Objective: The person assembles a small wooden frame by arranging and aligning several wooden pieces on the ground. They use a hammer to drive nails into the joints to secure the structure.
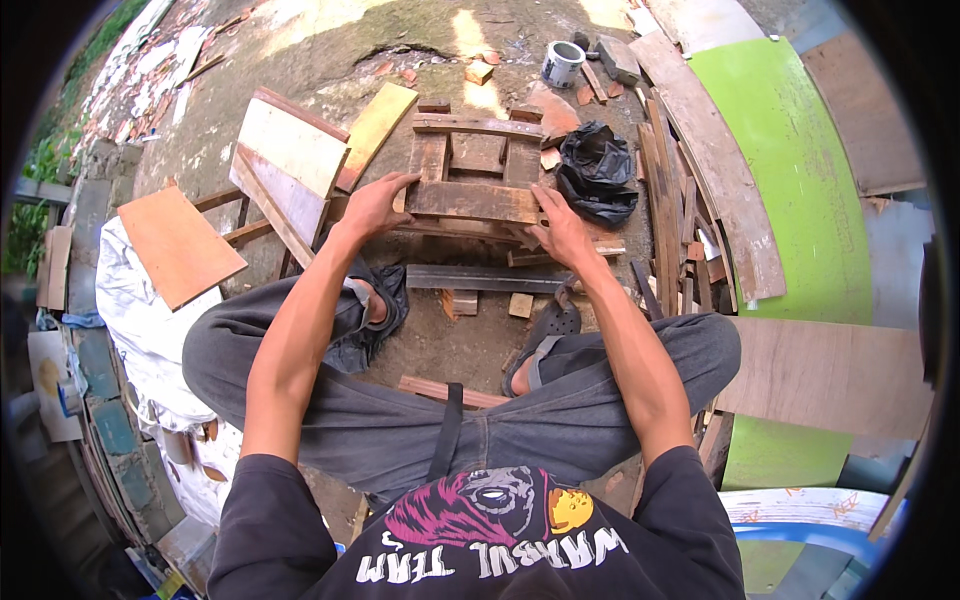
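Note:
A short brown wooden board (pixel 472 203) lies crosswise over the near end of a small frame of old dark timber (pixel 478 125). My left hand (pixel 380 204) grips the board's left end, its fingers bent over the edge. At the opposite end my right hand (pixel 562 230) holds it, thumb on the near side and fingertips on top. Part of the frame beneath is hidden by the board. Closer to my feet, a dark wooden bar (pixel 483 279) stretches across the ground, with small wood blocks (pixel 521 305) beside it.
To the left stand a pale panel piece (pixel 290 150), an orange-brown board (pixel 180 246) and a white sack (pixel 150 330). On the right are a black plastic bag (pixel 598 172), stacked wood strips (pixel 660 200) and a green sheet (pixel 800 170). A white bucket (pixel 562 64) sits beyond.

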`<state>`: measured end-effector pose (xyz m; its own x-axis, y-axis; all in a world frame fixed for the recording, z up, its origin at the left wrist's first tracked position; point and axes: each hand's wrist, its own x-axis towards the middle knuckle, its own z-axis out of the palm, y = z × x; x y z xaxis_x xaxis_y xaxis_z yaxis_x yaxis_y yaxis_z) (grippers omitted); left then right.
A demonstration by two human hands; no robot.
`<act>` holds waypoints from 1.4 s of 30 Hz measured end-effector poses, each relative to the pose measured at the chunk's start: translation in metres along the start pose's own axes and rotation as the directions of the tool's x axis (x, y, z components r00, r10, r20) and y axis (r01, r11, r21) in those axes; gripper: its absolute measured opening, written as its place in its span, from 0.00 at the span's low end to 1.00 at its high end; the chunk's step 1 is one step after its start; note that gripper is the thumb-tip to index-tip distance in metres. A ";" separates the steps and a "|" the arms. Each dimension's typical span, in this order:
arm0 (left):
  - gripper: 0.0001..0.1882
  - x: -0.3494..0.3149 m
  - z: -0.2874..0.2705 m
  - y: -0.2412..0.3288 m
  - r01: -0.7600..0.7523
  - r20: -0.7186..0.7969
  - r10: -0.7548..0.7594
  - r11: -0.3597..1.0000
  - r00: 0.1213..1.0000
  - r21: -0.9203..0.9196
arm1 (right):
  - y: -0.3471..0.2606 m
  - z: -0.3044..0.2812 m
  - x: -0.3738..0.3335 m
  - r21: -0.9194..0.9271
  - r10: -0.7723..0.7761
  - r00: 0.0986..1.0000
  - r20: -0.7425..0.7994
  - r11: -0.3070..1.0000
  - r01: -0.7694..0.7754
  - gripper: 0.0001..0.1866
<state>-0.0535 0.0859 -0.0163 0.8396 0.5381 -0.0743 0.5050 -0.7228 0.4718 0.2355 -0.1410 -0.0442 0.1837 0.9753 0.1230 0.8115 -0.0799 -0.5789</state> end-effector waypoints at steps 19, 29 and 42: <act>0.37 -0.001 -0.003 0.000 0.008 -0.001 -0.008 0.999 1.000 0.033 | 0.000 0.004 0.002 0.035 0.029 0.999 -0.026 0.999 -0.028 0.40; 0.38 0.000 -0.006 0.003 0.032 0.016 -0.032 0.999 0.999 0.026 | 0.006 0.006 0.005 0.126 0.048 0.997 -0.061 0.991 -0.040 0.40; 0.64 -0.007 0.027 -0.019 0.049 -0.027 -0.050 0.998 0.998 -0.036 | 0.009 0.019 0.005 0.259 0.244 0.966 0.081 0.931 -0.257 0.59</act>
<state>-0.0638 0.0843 -0.0488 0.8074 0.5853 -0.0739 0.5382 -0.6795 0.4987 0.2334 -0.1329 -0.0643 0.3307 0.9396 -0.0877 0.5648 -0.2716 -0.7792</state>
